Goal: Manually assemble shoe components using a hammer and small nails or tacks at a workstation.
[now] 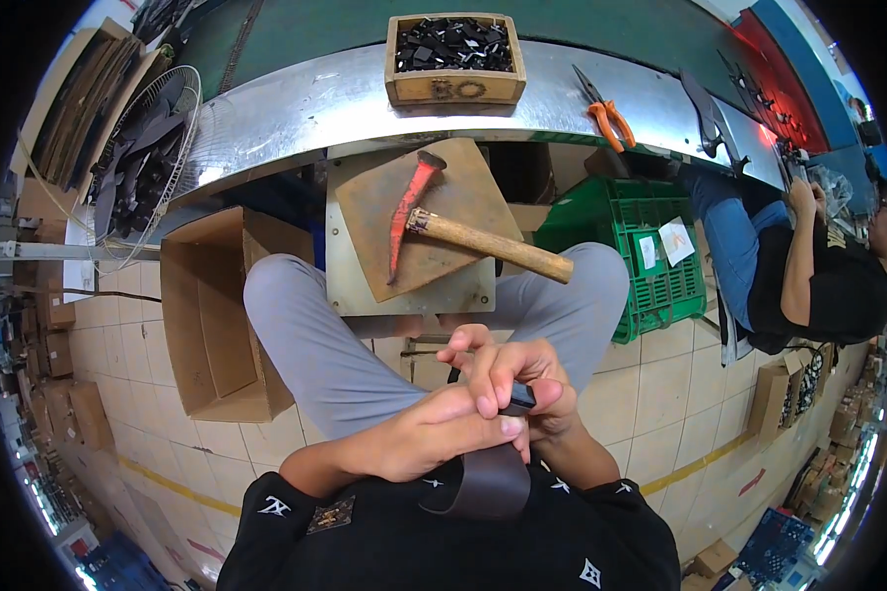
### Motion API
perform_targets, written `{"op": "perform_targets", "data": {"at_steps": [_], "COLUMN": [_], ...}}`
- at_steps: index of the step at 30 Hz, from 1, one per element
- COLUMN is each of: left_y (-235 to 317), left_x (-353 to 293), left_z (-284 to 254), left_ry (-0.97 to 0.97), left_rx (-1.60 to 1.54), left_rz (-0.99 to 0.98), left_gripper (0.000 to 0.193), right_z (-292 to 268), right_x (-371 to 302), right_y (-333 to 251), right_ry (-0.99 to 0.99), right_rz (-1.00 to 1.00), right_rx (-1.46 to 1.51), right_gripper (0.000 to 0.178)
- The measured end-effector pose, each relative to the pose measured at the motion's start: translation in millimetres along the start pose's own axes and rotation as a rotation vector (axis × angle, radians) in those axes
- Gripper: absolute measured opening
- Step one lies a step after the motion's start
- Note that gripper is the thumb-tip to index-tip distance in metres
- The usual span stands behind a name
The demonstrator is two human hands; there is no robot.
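Note:
In front of my chest, my left hand is closed around a dark brown strap, whose wide curved part hangs below my fingers. My right hand meets it from the other side and pinches a small black piece at the strap's upper end. Whether that piece is joined to the strap is hidden by my fingers. Ahead of my hands, a hammer with a red head and wooden handle lies on a brown board over a metal stand between my knees.
A wooden box of small black parts and orange-handled pliers rest on the metal bench. At left are a wire basket of dark straps and a cardboard box. A green crate stands right, near a seated co-worker.

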State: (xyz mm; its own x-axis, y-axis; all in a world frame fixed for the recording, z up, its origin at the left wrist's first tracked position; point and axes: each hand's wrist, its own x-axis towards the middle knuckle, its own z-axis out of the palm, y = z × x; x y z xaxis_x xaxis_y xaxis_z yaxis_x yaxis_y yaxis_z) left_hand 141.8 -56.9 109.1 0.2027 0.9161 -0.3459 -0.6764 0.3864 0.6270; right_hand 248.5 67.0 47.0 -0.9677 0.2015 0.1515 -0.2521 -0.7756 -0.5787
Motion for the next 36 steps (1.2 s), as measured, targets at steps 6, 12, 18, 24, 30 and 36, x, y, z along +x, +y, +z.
{"op": "perform_targets", "data": {"at_steps": [6, 12, 18, 24, 30, 36], "left_y": [1, 4, 17, 16, 5, 13], "left_x": [1, -2, -8, -4, -2, -21], "left_z": [-3, -2, 6, 17, 9, 21], "left_ry": [-0.106, -0.107, -0.073, -0.028, 0.129, 0.104], "left_rx": [0.042, 0.008, 0.500, 0.582, 0.630, 0.720], "left_rz": [0.017, 0.037, 0.231, 0.301, 0.328, 0.293], "left_gripper": [0.032, 0.029, 0.028, 0.029, 0.029, 0.030], "right_z": [1, 9, 23, 30, 36, 47], "right_x": [-4, -4, -6, -13, -7, -7], "right_y": [1, -19, -43, -55, -44, -52], "right_ry": [-0.049, -0.025, -0.051, -0.080, 0.051, -0.066], "right_rz": [-0.055, -0.035, -0.189, -0.287, -0.223, -0.198], "right_rx": [0.042, -0.259, -0.799, -1.086, -1.094, -1.109], "right_gripper": [0.052, 0.053, 0.037, 0.026, 0.019, 0.019]}}
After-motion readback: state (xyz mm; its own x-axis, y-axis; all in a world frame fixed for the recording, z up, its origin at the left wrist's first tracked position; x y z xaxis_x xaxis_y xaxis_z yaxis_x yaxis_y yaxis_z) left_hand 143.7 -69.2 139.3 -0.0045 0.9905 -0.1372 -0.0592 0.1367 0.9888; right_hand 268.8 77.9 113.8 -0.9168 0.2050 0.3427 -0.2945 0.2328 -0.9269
